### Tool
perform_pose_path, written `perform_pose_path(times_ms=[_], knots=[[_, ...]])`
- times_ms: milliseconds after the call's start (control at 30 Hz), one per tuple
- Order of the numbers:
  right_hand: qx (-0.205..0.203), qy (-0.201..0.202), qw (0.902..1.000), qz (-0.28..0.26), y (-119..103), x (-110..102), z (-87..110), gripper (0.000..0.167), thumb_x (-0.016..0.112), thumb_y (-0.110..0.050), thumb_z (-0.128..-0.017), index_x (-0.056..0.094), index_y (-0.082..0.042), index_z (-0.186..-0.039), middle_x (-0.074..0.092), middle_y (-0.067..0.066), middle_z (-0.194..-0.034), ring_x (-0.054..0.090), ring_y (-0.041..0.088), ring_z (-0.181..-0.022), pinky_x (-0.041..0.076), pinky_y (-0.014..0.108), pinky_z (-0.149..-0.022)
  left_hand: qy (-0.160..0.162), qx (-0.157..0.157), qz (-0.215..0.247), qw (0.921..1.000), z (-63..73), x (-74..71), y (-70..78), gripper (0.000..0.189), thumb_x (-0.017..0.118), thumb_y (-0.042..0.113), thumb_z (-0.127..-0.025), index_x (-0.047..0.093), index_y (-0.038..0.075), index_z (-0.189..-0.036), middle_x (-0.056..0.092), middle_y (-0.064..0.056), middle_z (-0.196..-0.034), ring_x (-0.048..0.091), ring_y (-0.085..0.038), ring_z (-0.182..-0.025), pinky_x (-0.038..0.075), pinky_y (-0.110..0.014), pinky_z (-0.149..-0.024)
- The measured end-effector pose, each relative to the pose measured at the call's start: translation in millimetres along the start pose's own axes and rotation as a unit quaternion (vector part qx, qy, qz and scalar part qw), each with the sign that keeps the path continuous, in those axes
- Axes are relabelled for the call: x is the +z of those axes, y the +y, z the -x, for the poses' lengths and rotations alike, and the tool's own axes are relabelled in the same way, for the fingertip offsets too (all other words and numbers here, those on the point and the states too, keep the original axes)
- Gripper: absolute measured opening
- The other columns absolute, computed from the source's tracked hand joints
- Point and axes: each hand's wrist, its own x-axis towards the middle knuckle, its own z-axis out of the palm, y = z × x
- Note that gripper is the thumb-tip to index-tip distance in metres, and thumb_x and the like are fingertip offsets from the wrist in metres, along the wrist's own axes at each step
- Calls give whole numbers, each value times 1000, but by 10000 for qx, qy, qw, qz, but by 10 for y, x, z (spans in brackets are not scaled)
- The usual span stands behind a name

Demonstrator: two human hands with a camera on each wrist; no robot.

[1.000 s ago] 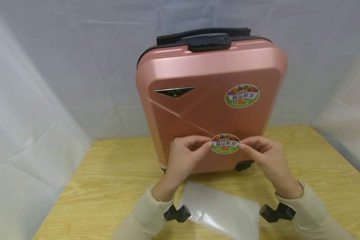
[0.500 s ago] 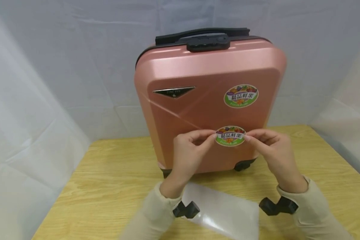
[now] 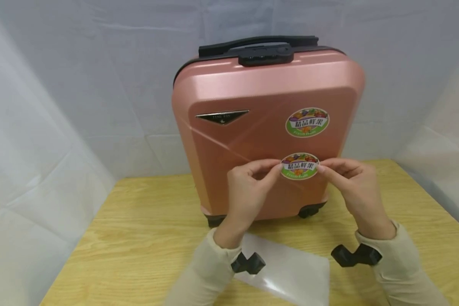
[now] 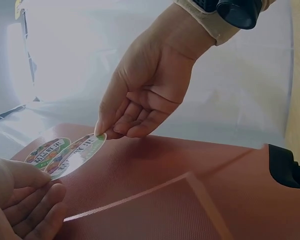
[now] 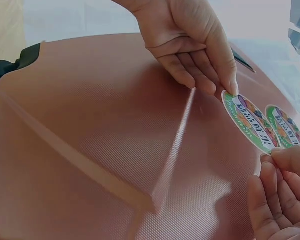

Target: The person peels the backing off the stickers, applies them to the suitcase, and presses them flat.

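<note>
My left hand (image 3: pixel 248 191) and right hand (image 3: pixel 353 185) pinch an oval fruit sticker (image 3: pixel 300 166) between thumb and forefinger, one at each side edge. It has a green lower part, a white band with lettering and printed fruit. Behind it stands a pink hard-shell suitcase (image 3: pixel 222 165), upright. A matching sticker (image 3: pixel 307 122) lies flat on the suitcase's upper right, above the held one. In the right wrist view the held sticker (image 5: pixel 247 121) stretches between both hands, close to the shell; whether it touches is unclear.
The suitcase has a black top handle (image 3: pixel 260 40), a triangular badge (image 3: pixel 222 117) and black wheels. A pale glossy sheet (image 3: pixel 290 274) lies in front of it on the wood-grain table (image 3: pixel 137 238). White cloth (image 3: pixel 130 85) hangs behind and at the sides.
Both hands have moved up and slightly right along the suitcase front, carrying the sticker closer beneath the other one. Their pinch on its edges has stayed. The suitcase and sheet have barely shifted.
</note>
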Motion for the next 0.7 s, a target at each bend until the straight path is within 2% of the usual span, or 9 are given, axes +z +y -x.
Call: perform_pose_path(times_ms=[267, 500, 700], knots=[[-67, 140, 9998, 122, -18, -35, -38, 11, 70, -4, -84, 70, 6, -89, 68, 2, -68, 63, 13, -65, 52, 18, -69, 75, 138, 21, 9999, -21, 63, 20, 14, 74, 18, -82, 76, 6, -87, 73, -3, -81, 63, -3, -64, 51, -20, -54], [-41, 281, 9994, -196, -32, -30, -65, 11, 71, -2, -82, 70, 7, -88, 69, 3, -68, 63, 13, -63, 52, 19, -69, 210, 303, -70, 9993, -22, 114, 24, 14, 73, 18, -83, 76, 5, -89, 73, -3, -83, 65, -2, -65, 52, -20, -54], [-185, 432, 9983, -343, -44, -30, -85, 11, 71, 0, -80, 69, 9, -87, 69, 4, -67, 63, 15, -61, 53, 20, -66, 288, 224, -88, 9993, -23, 155, 62, 14, 72, 18, -84, 76, 6, -90, 73, -3, -83, 63, -1, -64, 49, -19, -50]])
